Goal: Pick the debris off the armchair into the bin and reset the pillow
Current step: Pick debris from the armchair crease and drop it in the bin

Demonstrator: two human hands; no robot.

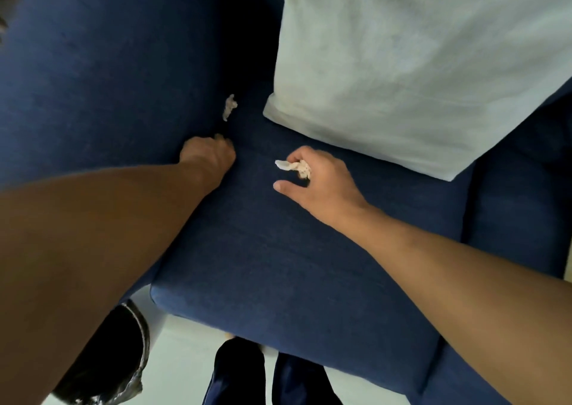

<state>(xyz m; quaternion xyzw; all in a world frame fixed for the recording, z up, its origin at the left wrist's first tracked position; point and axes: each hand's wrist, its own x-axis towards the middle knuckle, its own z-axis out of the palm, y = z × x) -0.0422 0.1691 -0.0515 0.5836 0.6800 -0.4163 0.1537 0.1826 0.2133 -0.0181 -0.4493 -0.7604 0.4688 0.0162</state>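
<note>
Beside armchair [278, 265]: bin [117, 358]; pillow [418, 64] behind hands

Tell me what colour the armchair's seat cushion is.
Dark navy blue, a plain weave with no pattern. The seat cushion shows best in the head view, the only one.

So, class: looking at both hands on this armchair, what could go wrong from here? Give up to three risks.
1. The right hand holds its scrap loosely, thumb apart; it might drop on the way to the bin.
2. The left hand presses into the seat crease and could push debris deeper.
3. The scrap by the arm sits in that crease, easy to miss, as is anything under the pillow.
</note>
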